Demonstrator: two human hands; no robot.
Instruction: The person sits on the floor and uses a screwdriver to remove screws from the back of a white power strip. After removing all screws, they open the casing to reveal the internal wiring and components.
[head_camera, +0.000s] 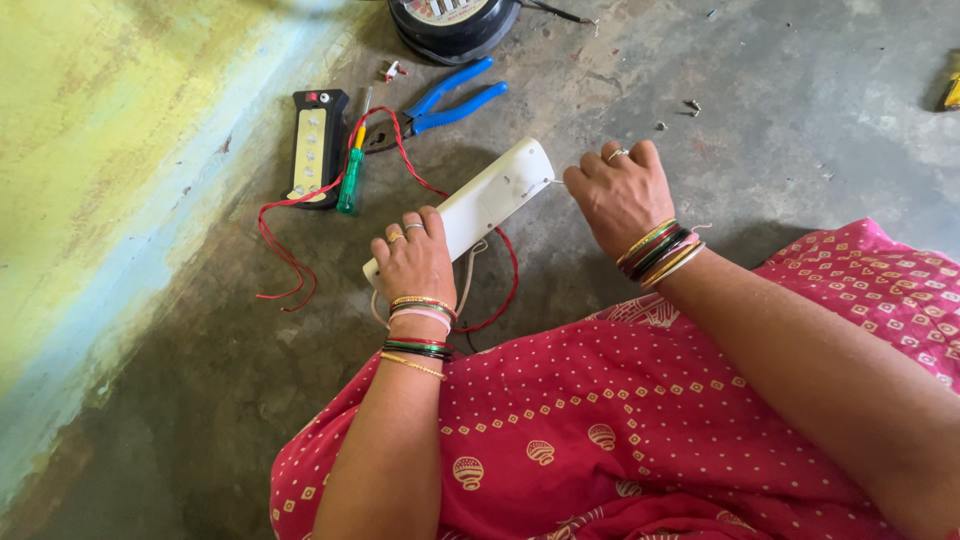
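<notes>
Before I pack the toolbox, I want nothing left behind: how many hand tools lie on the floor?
2. A green-handled screwdriver lies beside the black lamp unit, and blue-handled pliers lie just right of it, below the round black device. More may lie out of view.

white casing (480, 205), blue-handled pliers (455, 100), red wire (285, 235)

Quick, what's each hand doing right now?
Left hand: pressed down on the white plastic casing.
Right hand: closed at the casing's end; what it holds can't be told.
</notes>
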